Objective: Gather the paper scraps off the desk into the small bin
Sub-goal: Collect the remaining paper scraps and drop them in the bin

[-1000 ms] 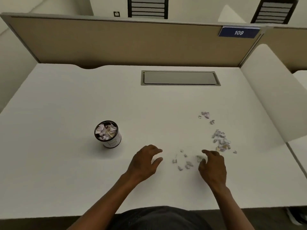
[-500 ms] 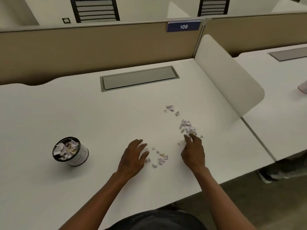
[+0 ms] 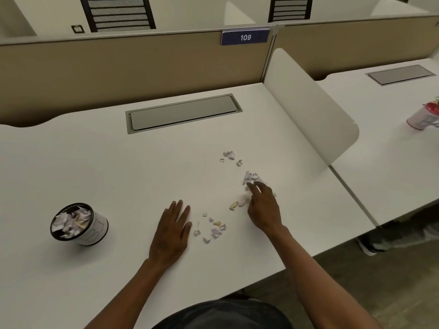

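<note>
The right hand (image 3: pixel 262 207) reaches over the desk (image 3: pixel 107 167) with its fingers (image 3: pixel 254 186) curled down onto the near edge of a heap of pale lilac paper scraps (image 3: pixel 251 178); whether the fingertips have actually pinched any scrap cannot be told, since the hand hides them. Just left of its thumb lie a yellowish scrap (image 3: pixel 233 205) and a white one. The left hand (image 3: pixel 172 230) lies flat on the desk, palm down, fingers straight and close together, holding nothing. Between the two hands, nearer the left one, a loose scatter of small scraps (image 3: pixel 213 227) rests on the white surface. Farther back, a few more crumpled bits (image 3: pixel 229 155) lie apart from the heap. The small bin (image 3: pixel 79 224), a round white cup with a dark rim, stands well to the left of the left hand, already heaped with scraps. A grey cable hatch (image 3: pixel 183 112) is set into the far part of the desk, before a tan partition bearing a blue sign (image 3: pixel 245 37) that reads 109.
</note>
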The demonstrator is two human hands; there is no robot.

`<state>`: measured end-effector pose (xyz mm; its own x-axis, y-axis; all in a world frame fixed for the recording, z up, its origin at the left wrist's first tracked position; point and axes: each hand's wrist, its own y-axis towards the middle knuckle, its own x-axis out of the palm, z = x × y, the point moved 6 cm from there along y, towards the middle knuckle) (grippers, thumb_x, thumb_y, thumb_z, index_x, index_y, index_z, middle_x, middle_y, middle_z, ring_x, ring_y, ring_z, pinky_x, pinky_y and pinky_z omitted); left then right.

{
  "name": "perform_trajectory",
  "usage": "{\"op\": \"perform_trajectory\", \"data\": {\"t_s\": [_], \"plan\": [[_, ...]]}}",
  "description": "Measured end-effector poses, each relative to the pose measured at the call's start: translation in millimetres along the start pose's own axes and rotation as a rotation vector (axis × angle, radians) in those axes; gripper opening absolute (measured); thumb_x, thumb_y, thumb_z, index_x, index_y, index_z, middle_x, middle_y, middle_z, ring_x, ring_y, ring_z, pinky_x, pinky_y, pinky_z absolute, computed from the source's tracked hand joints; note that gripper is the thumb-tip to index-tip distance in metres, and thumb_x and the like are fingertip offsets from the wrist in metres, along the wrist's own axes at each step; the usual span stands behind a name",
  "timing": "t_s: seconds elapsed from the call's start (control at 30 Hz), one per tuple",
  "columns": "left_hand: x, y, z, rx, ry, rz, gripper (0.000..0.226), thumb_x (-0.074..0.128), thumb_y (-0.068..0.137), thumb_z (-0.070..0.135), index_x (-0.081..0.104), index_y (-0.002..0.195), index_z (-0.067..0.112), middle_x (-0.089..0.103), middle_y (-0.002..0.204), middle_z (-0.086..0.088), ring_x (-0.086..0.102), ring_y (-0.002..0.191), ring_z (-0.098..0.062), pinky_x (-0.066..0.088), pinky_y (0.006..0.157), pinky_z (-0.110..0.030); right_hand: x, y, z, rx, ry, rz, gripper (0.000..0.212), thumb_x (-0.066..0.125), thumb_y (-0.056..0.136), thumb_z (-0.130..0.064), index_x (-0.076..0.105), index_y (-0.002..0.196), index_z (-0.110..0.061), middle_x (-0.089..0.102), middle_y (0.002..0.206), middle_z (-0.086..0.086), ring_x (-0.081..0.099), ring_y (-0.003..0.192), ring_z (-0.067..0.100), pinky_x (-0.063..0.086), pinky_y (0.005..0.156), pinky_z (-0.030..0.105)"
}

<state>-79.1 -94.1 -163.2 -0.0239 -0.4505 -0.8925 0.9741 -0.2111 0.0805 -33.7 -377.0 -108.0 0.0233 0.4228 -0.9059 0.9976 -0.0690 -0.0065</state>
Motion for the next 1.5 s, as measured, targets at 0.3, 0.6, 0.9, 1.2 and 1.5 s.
{"op": "perform_trajectory", "data": {"t_s": [0.3, 0.6, 0.9, 1.2, 1.5], "plan": [[2.7, 0.6, 1.4, -0.010, 0.031, -0.016, 0.055, 0.030, 0.102, 0.040, 0.038, 0.153, 0.020, 0.025, 0.164, -0.001, 0.019, 0.154, -0.018, 0.012, 0.126, -0.035, 33.0, -10.7, -24.2, -0.213, -0.095, -0.184, 0.046, 0.049, 0.094, -0.008, 0.055, 0.140, -0.013, 0.051, 0.149, 0.010, 0.044, 0.137, 0.032, 0.047, 0.102, 0.042], [-1.7, -1.5, 0.1, -0.031, -0.030, 0.010, 0.054, 0.033, 0.101, 0.041, 0.047, 0.148, 0.018, 0.033, 0.161, -0.003, 0.026, 0.152, -0.020, 0.017, 0.125, -0.039, 27.7, -23.5, -25.0, -0.118, -0.089, -0.170, 0.043, 0.051, 0.099, -0.025, 0.052, 0.141, -0.016, 0.051, 0.143, 0.008, 0.044, 0.130, 0.031, 0.049, 0.097, 0.040], [-12.3, 11.6, 22.9, 0.000, -0.158, 0.031, 0.042, 0.049, 0.102, 0.030, 0.056, 0.141, 0.015, 0.051, 0.150, -0.004, 0.040, 0.144, -0.023, 0.030, 0.121, -0.039, 26.9, -19.5, -38.5, -0.135, 0.125, -0.047, 0.040, 0.050, 0.098, -0.017, 0.055, 0.137, -0.020, 0.056, 0.135, 0.006, 0.053, 0.123, 0.025, 0.052, 0.090, 0.037], [-21.4, 31.7, 26.1, -0.024, -0.190, -0.069, 0.044, 0.052, 0.100, 0.042, 0.056, 0.139, 0.024, 0.056, 0.134, 0.003, 0.053, 0.124, -0.016, 0.054, 0.093, -0.036, 49.7, -21.1, -63.2, -0.320, -0.100, -0.270, 0.046, 0.050, 0.093, -0.016, 0.056, 0.138, -0.011, 0.054, 0.142, 0.011, 0.047, 0.130, 0.035, 0.048, 0.098, 0.044], [-3.0, 16.1, 16.3, -0.073, -0.201, -0.397, 0.106, 0.079, 0.065, 0.066, 0.033, 0.153, 0.029, 0.031, 0.142, 0.010, 0.041, 0.132, -0.011, 0.040, 0.096, -0.020, 22.4, -30.0, -25.7, -0.208, -0.224, -0.484, 0.111, 0.072, 0.064, -0.077, 0.024, 0.156, -0.035, 0.033, 0.155, -0.002, 0.035, 0.138, 0.024, 0.049, 0.099, 0.041]]}}
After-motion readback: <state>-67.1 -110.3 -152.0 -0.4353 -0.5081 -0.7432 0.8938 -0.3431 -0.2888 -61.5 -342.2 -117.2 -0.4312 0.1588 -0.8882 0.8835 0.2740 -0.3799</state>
